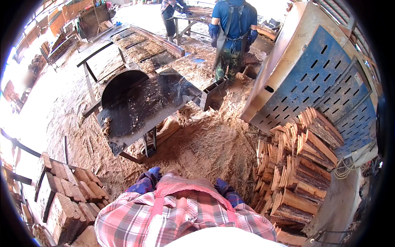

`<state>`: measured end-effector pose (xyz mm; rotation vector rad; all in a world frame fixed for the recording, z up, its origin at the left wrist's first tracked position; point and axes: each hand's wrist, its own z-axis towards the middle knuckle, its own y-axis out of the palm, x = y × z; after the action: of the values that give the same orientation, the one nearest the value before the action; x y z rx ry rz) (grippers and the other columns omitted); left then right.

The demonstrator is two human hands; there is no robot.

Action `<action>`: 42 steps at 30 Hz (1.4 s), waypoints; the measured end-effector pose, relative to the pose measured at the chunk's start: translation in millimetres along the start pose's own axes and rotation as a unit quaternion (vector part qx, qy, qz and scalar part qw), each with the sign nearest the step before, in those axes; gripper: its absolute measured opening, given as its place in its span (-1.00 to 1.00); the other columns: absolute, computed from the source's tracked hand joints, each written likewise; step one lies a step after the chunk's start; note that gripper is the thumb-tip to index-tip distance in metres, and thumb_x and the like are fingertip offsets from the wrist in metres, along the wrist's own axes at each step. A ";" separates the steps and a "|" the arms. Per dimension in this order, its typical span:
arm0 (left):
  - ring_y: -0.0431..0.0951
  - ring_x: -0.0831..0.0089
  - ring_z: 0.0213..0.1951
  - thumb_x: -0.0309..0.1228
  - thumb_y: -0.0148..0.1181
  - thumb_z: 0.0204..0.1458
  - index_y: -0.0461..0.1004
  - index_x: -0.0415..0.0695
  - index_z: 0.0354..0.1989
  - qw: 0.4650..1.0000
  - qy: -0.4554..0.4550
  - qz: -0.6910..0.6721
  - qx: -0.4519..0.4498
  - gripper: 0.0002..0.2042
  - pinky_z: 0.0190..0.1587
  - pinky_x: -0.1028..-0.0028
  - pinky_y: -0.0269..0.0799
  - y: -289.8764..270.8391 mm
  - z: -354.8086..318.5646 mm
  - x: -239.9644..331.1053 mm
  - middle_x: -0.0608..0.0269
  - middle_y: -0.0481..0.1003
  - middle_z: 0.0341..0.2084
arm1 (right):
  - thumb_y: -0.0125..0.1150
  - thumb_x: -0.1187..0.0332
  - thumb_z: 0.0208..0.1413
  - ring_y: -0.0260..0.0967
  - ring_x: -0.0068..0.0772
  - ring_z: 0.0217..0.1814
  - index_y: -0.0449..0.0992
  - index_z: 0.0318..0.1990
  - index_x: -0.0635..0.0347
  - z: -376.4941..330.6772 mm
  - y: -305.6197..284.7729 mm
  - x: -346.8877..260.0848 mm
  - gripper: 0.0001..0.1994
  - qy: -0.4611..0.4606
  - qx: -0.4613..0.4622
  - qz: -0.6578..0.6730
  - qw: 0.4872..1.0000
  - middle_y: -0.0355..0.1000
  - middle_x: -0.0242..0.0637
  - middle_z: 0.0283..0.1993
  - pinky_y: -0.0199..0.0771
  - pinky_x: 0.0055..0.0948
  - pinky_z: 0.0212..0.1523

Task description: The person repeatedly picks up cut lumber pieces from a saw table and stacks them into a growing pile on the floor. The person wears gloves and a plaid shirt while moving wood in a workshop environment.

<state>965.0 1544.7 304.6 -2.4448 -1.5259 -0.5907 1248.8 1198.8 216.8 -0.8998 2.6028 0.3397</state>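
Observation:
My left hand (154,173), in a dark blue glove, is low in front of my body beside the red apron (187,187). On the other side of the apron is my right hand (222,186), gloved the same way. The fingers of both are mostly hidden or too small to make out, and nothing held shows in either. Ahead of my left hand stands a dark metal saw table (152,101) dusted with sawdust. A large black circular saw blade (119,87) rises at its left side. Cut boards (292,177) are heaped to the right of my right hand.
Bundled wood pieces (68,201) are stacked at the lower left. Sawdust (205,142) covers the ground. A blue slotted metal cabinet (321,78) towers at the right. A person in a blue shirt (233,20) stands beyond the table; another person (168,16) is farther back.

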 end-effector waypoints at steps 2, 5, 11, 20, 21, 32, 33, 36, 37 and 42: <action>0.47 0.13 -0.30 -0.14 -0.05 0.04 0.26 -0.22 -0.01 1.000 0.019 0.012 -0.007 -0.56 -0.29 0.22 0.41 -1.3 0.7 -0.8 -0.06 0.41 -0.23 | -0.09 -0.13 0.03 0.29 -0.33 -0.33 0.38 -0.13 0.12 -5.2 4.2 -1.3 -0.50 0.013 0.018 0.019 1.000 0.39 -0.29 -0.28 0.31 -0.30 -0.31; 0.47 0.14 -0.31 -0.14 -0.06 0.05 0.25 -0.21 -0.01 1.000 0.018 0.017 0.002 -0.56 -0.31 0.23 0.41 -1.8 0.9 -3.0 -0.05 0.41 -0.23 | -0.11 -0.03 0.10 0.31 -0.31 -0.40 0.33 -0.29 0.07 -25.4 17.2 -7.5 -0.65 0.007 0.015 0.064 0.998 0.37 -0.26 -0.42 0.34 -0.32 -0.37; 0.47 0.18 -0.34 -0.11 -0.07 0.05 0.28 -0.20 -0.05 0.999 0.003 0.027 -0.018 -0.57 -0.34 0.23 0.40 -7.5 16.9 -5.4 -0.03 0.42 -0.25 | -0.10 0.02 0.11 0.34 -0.28 -0.41 0.30 -0.31 0.08 -31.8 11.2 -7.9 -0.69 0.004 -0.028 0.070 0.997 0.37 -0.22 -0.43 0.38 -0.31 -0.36; 0.47 0.18 -0.35 -0.11 -0.07 0.05 0.29 -0.21 -0.08 0.999 0.014 0.044 0.004 -0.58 -0.33 0.23 0.40 -2.2 11.8 -4.8 -0.02 0.42 -0.26 | -0.13 -0.17 0.05 0.27 -0.31 -0.15 0.32 -0.01 0.16 -20.6 10.5 1.3 -0.42 0.000 -0.003 0.009 1.000 0.34 -0.25 -0.09 0.28 -0.30 -0.13; 0.47 0.18 -0.34 -0.11 -0.06 0.04 0.29 -0.21 -0.08 0.999 0.014 0.049 0.009 -0.58 -0.32 0.23 0.40 -2.2 11.4 -6.0 -0.02 0.42 -0.26 | -0.13 -0.16 0.05 0.26 -0.30 -0.13 0.31 0.00 0.17 -20.7 9.5 2.9 -0.42 0.001 -0.001 0.009 1.000 0.34 -0.24 -0.07 0.28 -0.29 -0.12; 0.43 0.10 -0.16 -0.07 -0.08 0.05 0.21 -0.28 0.03 0.986 0.083 0.130 -0.058 -0.47 -0.14 0.20 0.37 -12.8 -20.3 -12.6 -0.10 0.36 -0.11 | -0.15 -0.08 0.10 0.28 -0.33 -0.21 0.28 0.00 0.14 -74.8 25.3 -18.1 -0.50 -0.032 -0.028 -0.115 0.992 0.37 -0.26 -0.15 0.31 -0.28 -0.21; 0.43 0.09 -0.16 -0.07 -0.08 0.05 0.20 -0.29 0.03 0.989 0.071 0.119 -0.053 -0.47 -0.14 0.19 0.37 -9.4 -25.5 -10.3 -0.10 0.35 -0.10 | -0.15 -0.08 0.10 0.29 -0.33 -0.21 0.28 0.00 0.13 -79.7 26.5 -20.1 -0.50 -0.032 -0.024 -0.115 0.993 0.37 -0.26 -0.14 0.31 -0.28 -0.22; 0.42 0.08 -0.16 -0.07 -0.10 0.05 0.18 -0.29 0.04 0.989 0.081 0.097 -0.075 -0.47 -0.14 0.18 0.37 -13.5 -13.2 -12.5 -0.10 0.34 -0.09 | -0.16 -0.08 0.10 0.29 -0.31 -0.21 0.28 0.01 0.13 -56.9 21.1 -9.7 -0.49 -0.014 -0.027 0.004 1.000 0.36 -0.24 -0.12 0.32 -0.26 -0.22; 0.42 0.08 -0.16 -0.07 -0.11 0.05 0.18 -0.29 0.04 0.995 0.058 0.047 -0.059 -0.46 -0.13 0.18 0.37 -26.1 1.7 -19.8 -0.10 0.34 -0.09 | -0.16 -0.08 0.09 0.30 -0.31 -0.21 0.29 0.00 0.13 -63.6 32.1 -17.7 -0.50 -0.062 -0.028 -0.118 0.991 0.36 -0.24 -0.12 0.32 -0.26 -0.22; 0.39 0.08 -0.11 -0.04 -0.13 0.05 0.19 -0.34 0.03 0.996 0.030 0.025 -0.079 -0.43 -0.07 0.20 0.33 -10.6 3.8 -20.2 -0.11 0.32 -0.06 | -0.15 0.05 0.13 0.40 -0.27 -0.24 0.37 -0.18 0.14 -12.4 5.4 8.9 -0.64 0.015 -0.055 0.096 0.994 0.44 -0.12 -0.25 0.41 -0.31 -0.24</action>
<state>948.6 1534.4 291.9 -2.5467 -1.4414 -0.7953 1235.6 1193.9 224.9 -0.6929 2.7272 0.5294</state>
